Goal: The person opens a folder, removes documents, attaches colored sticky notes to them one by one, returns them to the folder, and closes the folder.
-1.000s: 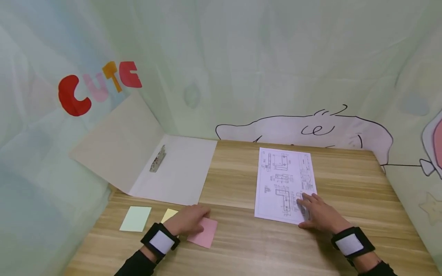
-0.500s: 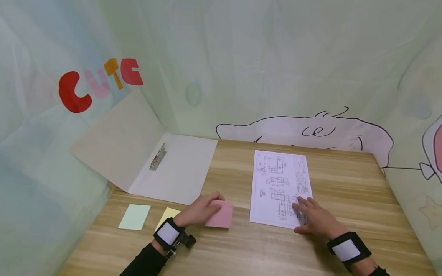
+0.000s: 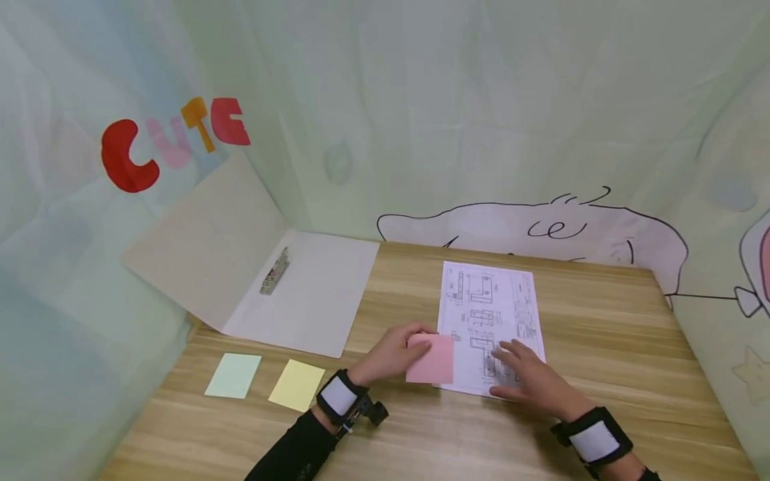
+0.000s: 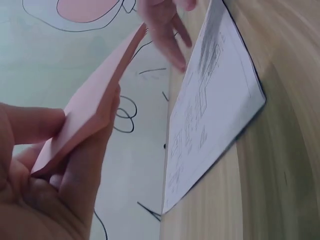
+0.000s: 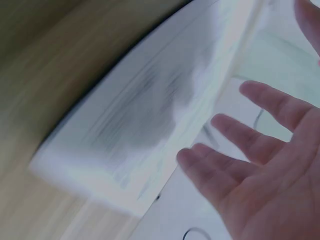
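My left hand (image 3: 394, 351) pinches a pink sticky-note pad (image 3: 434, 361) between thumb and fingers. In the left wrist view the pad (image 4: 92, 100) shows its thickness and is held above the table. It overlaps the left edge of a sheet of technical drawings (image 3: 481, 314) in the head view. My right hand (image 3: 535, 381) hovers over the lower right of that sheet, fingers spread and holding nothing. The right wrist view shows the right hand's fingers (image 5: 250, 140) apart from the blurred drawing sheet (image 5: 150, 100).
A yellow sticky-note pad (image 3: 297, 385) and a pale green one (image 3: 233, 375) lie at the table's front left. Behind them an open white folder (image 3: 325, 287) with a metal clip (image 3: 275, 272) leans its cover against the fabric wall (image 3: 421, 120). Wood-grain table (image 3: 601, 321) surrounds the sheet.
My left hand has picked up the pink pad and carried it right to the sheet, uncovering the yellow pad. My right hand has lifted off the sheet and shifted slightly left; the sheet slid slightly left earlier.
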`<state>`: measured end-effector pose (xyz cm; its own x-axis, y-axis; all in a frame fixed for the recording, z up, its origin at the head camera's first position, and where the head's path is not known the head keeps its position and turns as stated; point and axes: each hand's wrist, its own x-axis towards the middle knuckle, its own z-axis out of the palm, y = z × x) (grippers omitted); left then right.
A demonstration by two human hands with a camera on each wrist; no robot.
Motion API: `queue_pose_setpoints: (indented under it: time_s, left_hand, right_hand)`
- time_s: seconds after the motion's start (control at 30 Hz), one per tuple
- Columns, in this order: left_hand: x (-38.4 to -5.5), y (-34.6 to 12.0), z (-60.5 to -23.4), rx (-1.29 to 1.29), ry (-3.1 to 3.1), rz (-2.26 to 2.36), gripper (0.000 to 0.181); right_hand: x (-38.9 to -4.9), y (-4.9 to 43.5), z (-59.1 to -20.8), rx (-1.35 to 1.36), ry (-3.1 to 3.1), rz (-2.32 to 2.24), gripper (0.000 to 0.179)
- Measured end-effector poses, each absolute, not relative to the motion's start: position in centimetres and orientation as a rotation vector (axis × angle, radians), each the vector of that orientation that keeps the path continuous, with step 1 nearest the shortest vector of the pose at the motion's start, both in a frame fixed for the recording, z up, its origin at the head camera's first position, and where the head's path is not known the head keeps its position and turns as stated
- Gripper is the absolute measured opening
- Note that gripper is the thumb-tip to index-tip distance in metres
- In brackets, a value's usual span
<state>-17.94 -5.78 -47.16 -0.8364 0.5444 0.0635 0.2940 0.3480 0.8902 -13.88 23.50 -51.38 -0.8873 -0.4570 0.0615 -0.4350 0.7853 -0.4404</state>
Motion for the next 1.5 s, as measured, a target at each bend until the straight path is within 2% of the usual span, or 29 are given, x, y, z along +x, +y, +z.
queue_pose_setpoints:
  time_s: [0.23,0.3,0.53,0.7,0.83,1.07,1.5]
  left_hand:
    - [-18.3,-3.3,-47.3,0.750,2.380,1.525,0.018]
    - [-18.4,-2.8,-47.3,0.735,2.384,1.547,0.018]
    - [-18.6,-1.3,-47.0,0.804,2.497,1.513,0.030]
    - [-18.3,-1.3,-46.9,1.254,2.922,0.864,0.044]
    - [-17.9,-1.6,-46.9,1.531,2.967,0.408,0.051]
    - [-17.5,-2.1,-47.0,1.561,2.899,0.336,0.064]
    - [-16.7,-2.3,-46.5,1.539,2.887,0.306,0.068]
  right_hand:
    - [-14.3,20.6,-50.7,-0.813,2.576,-1.214,0.032]
    - [-14.3,20.1,-50.4,-0.765,2.395,-1.365,0.029]
    - [-14.2,19.5,-49.4,-0.406,2.084,-1.670,0.030]
    - [-14.2,19.5,-49.3,-0.320,2.070,-1.746,0.030]
    - [-14.1,19.6,-49.3,-0.318,2.082,-1.740,0.029]
    - [-13.9,19.5,-49.3,-0.330,2.099,-1.724,0.029]
    - [-13.7,19.1,-49.3,-0.367,2.127,-1.715,0.035]
